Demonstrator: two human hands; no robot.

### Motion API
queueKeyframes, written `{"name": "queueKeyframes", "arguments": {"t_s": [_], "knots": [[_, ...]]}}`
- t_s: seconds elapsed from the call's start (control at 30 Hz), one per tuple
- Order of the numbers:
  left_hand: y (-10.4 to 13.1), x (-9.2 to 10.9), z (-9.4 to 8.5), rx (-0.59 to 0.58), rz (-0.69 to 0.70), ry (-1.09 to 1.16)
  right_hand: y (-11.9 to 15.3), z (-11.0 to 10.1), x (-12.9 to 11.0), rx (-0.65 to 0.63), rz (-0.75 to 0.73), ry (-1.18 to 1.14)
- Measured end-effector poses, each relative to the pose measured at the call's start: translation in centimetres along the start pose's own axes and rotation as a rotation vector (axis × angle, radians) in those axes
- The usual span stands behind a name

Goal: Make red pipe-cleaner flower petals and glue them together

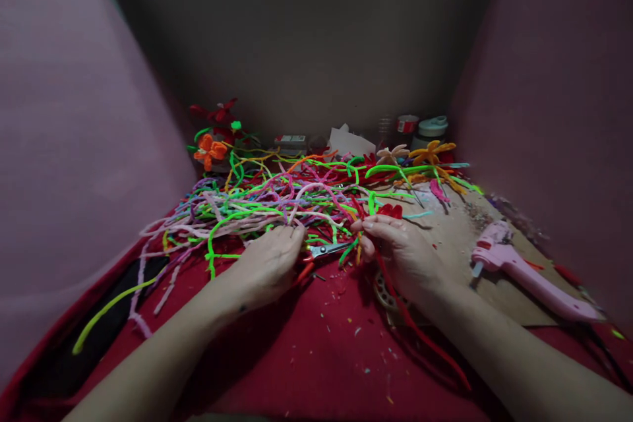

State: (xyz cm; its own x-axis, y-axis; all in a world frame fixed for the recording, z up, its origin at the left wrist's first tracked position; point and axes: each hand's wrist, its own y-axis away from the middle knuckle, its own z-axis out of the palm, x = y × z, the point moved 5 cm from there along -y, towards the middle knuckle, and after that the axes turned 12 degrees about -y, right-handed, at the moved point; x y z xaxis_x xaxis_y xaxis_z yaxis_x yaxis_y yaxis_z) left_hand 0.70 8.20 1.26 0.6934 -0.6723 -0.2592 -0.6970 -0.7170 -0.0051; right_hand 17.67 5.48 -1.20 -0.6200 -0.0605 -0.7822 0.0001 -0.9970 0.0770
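Note:
My left hand (277, 254) is closed at the near edge of a tangled pile of coloured pipe cleaners (247, 208). Scissors (324, 250) with orange-red handles lie beside its fingers, blades pointing right; whether the fingers grip them or a stem is hidden. Pinched in my right hand (390, 237) is a red pipe cleaner (413, 323), whose long tail hangs below the palm toward the lower right. Red loops show just above the right fingers. Short green and orange pieces are near the right fingertips, close to the scissor tips.
A pink glue gun (534, 277) lies on a brown board (459, 224) at right. Pipe-cleaner flowers, including an orange one (210, 151), stand behind the pile. A lidded container (432, 130) is at the back. Small scraps dot the red cloth (316, 356).

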Motion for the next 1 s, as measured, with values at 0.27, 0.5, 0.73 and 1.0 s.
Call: {"name": "queueKeyframes", "arguments": {"t_s": [0.27,0.5,0.73,1.0], "knots": [[0.5,-2.1,0.0,0.148,-0.028,0.095,0.1,0.0,0.0,0.042,-0.004,0.067],[0.7,1.2,-1.1,0.12,-0.029,-0.177,0.5,0.8,-0.3,0.038,0.008,0.127],[0.4,1.3,-0.7,0.044,-0.067,-0.245,0.3,0.7,0.2,-0.016,0.026,0.145],[0.6,1.7,-0.9,0.033,-0.075,-0.347,0.4,0.5,0.2,-0.036,0.021,0.183]]}}
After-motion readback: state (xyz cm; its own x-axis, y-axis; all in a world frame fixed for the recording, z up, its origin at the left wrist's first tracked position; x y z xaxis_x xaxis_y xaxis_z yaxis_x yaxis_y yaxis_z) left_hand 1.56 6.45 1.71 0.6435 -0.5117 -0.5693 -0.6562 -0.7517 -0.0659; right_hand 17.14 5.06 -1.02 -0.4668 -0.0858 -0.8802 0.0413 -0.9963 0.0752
